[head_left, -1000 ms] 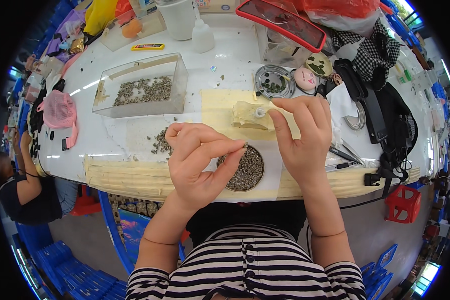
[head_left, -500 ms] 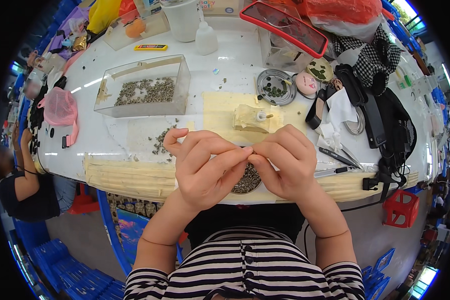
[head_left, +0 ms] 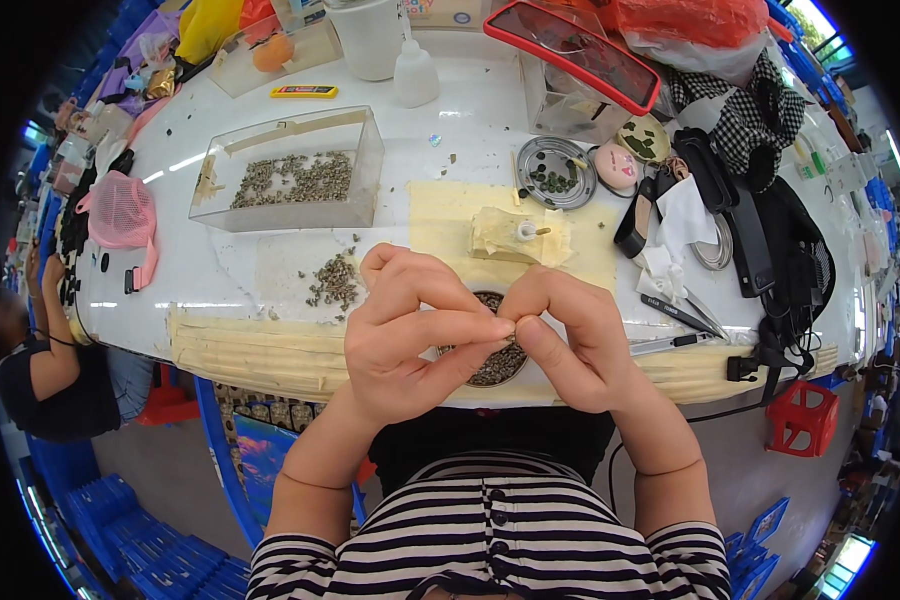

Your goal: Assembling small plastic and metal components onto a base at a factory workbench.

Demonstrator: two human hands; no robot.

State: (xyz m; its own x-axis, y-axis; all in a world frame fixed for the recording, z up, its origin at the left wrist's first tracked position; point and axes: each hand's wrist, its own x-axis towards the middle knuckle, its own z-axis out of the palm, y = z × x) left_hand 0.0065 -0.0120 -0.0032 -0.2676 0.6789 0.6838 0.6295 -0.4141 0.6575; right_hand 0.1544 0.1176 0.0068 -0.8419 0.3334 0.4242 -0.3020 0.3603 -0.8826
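Note:
Above a round dish (head_left: 497, 386) filled with small grey-brown metal-looking pieces (head_left: 500, 366), my two hands meet fingertip to fingertip. My left hand (head_left: 402, 335) is closed in a pinch of thumb and forefinger. Opposite it, my right hand (head_left: 577, 335) also pinches, its thumb and forefinger touching the left fingertips. Whatever lies between the fingers is too small and covered to make out. Just beyond the hands stands a block wrapped in cream tape (head_left: 500, 238) with a small white peg (head_left: 527, 231) on top. A loose pile of similar small pieces (head_left: 335, 283) lies left of my left hand.
A clear open box (head_left: 366, 185) with many small pieces stands back left. At right are a round tin of dark green bits (head_left: 575, 192), black tweezers (head_left: 675, 312) and a red-framed phone (head_left: 570, 55). Cream tape (head_left: 260, 350) covers the near edge. Another person (head_left: 55, 370) sits far left.
My joined fingertips have shifted slightly right and nearer to me. My right hand has turned, showing its thumb more, and more of the dish and loose pile now shows.

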